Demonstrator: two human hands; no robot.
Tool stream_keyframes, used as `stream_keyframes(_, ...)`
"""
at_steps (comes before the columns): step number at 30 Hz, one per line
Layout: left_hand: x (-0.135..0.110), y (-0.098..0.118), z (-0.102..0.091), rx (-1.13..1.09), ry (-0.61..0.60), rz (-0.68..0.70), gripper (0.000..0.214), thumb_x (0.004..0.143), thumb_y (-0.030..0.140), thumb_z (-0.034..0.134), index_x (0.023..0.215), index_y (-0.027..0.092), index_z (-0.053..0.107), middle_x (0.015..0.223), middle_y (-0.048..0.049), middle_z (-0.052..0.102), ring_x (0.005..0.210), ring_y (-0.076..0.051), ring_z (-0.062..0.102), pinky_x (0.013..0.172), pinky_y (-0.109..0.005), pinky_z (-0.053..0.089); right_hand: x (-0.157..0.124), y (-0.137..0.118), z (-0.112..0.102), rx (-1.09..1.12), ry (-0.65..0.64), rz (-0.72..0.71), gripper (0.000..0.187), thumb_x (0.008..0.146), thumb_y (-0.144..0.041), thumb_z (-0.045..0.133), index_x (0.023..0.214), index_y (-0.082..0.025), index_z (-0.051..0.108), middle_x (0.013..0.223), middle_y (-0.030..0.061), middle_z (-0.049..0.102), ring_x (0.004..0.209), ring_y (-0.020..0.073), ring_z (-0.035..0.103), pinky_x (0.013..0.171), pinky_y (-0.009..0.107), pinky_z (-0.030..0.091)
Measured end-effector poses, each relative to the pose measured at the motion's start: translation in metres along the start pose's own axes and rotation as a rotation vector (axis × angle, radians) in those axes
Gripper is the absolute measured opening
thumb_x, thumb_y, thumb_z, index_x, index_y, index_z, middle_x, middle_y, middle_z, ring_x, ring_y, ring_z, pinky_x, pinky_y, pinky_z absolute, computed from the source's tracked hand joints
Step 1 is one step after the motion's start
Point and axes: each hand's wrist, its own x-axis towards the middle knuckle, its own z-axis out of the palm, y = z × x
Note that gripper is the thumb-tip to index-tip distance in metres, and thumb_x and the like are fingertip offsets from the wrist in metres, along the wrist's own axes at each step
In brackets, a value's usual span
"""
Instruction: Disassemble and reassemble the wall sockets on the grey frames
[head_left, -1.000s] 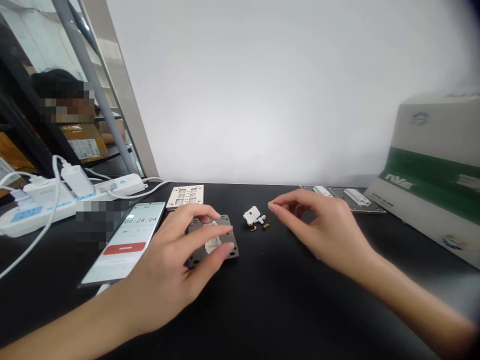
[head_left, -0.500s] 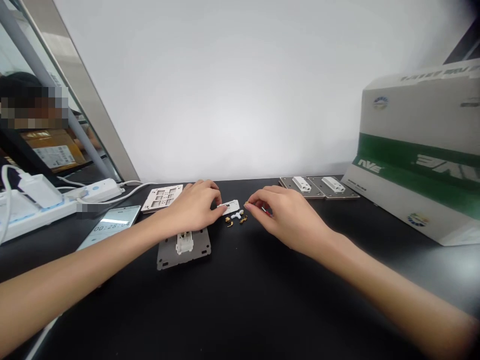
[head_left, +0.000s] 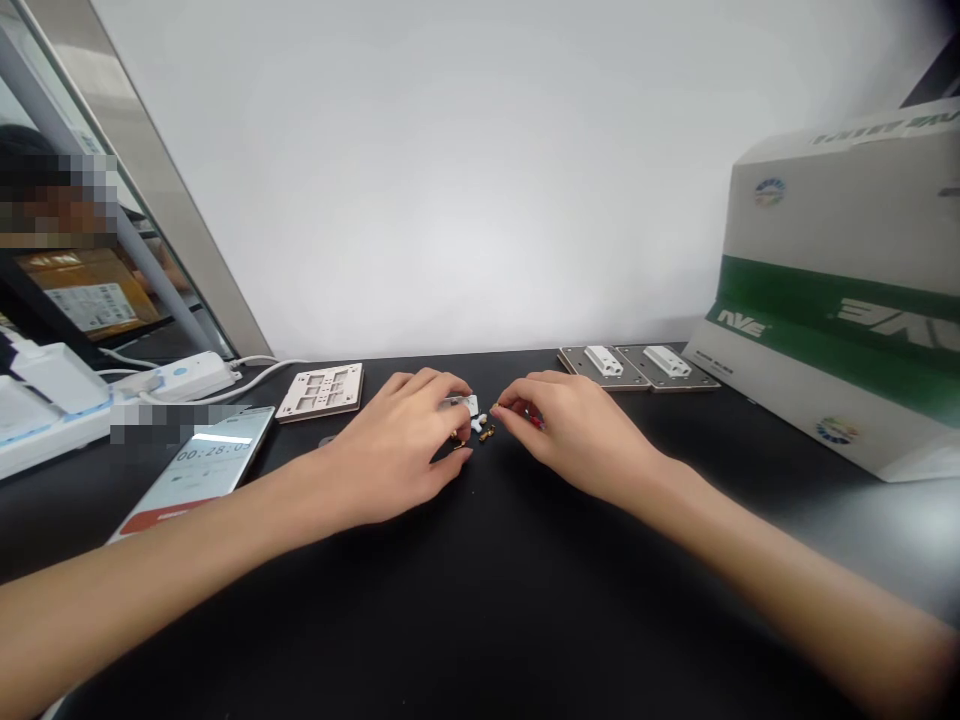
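My left hand [head_left: 405,440] reaches over the small parts at the middle of the table, thumb and fingers apart around a small brass piece [head_left: 459,445]. It hides most of a grey metal plate [head_left: 325,441] beneath it. Just beyond the fingertips are a white plastic plate [head_left: 471,403], a small white plastic part [head_left: 478,424] and a brass contact [head_left: 487,433]. Beside them, my right hand [head_left: 562,415] pinches a tiny brass-coloured part [head_left: 495,408] between thumb and index finger. Something red [head_left: 535,422], mostly hidden, shows inside that hand.
A beige switch frame [head_left: 321,390] lies at the back left, near a phone [head_left: 199,460] showing a timer and a white power strip [head_left: 187,375]. Two plates with white modules [head_left: 667,365] lie at the back right, by a large white-green box [head_left: 832,290]. A person is beyond the glass.
My left hand has moved right and closer, from the white plate to the brass pieces, now covering the grey plate. My right hand keeps its pinch. The view has shifted slightly.
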Motion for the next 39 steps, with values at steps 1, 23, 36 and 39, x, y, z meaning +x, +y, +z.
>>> stream_keyframes(1,0.0,0.002,0.0,0.012,0.006,0.009,0.011,0.09,0.026,0.053,0.091,0.021,0.062,0.125,-0.0068,0.056,0.118,-0.024,0.05,0.099,-0.042,0.041,0.0,0.0,0.0,-0.002,-0.006,0.003,0.015,0.089,-0.026,0.056,0.084,-0.019,0.068,0.078,0.0026,0.067,0.073,0.0175,0.061,0.064,0.028,0.042)
stream_keyframes(23,0.023,0.001,0.01,0.117,0.012,0.024,0.028,0.093,0.028,0.046,0.096,0.018,0.073,0.127,-0.0103,0.059,0.121,-0.028,0.049,0.1,-0.047,0.038,0.001,0.001,-0.005,-0.05,-0.008,0.08,0.017,0.09,-0.026,0.054,0.088,-0.018,0.069,0.083,0.0047,0.07,0.078,0.0199,0.064,0.067,0.029,0.043)
stream_keyframes(36,0.041,0.015,0.011,0.06,0.053,0.056,0.023,0.095,0.023,0.05,0.087,0.018,0.071,0.115,-0.0075,0.065,0.112,-0.026,0.054,0.095,-0.042,0.04,0.002,0.005,-0.01,-0.029,0.101,0.164,0.019,0.089,-0.026,0.054,0.086,-0.018,0.071,0.085,0.0057,0.073,0.075,0.0204,0.067,0.063,0.03,0.045)
stream_keyframes(39,0.031,0.009,-0.009,0.046,0.104,0.066,0.024,0.099,0.026,0.045,0.101,0.019,0.068,0.113,-0.0051,0.065,0.104,-0.021,0.058,0.095,-0.038,0.04,0.003,0.006,-0.012,0.005,0.158,0.155,0.019,0.09,-0.026,0.053,0.088,-0.019,0.071,0.086,0.0049,0.074,0.077,0.0207,0.067,0.067,0.031,0.047)
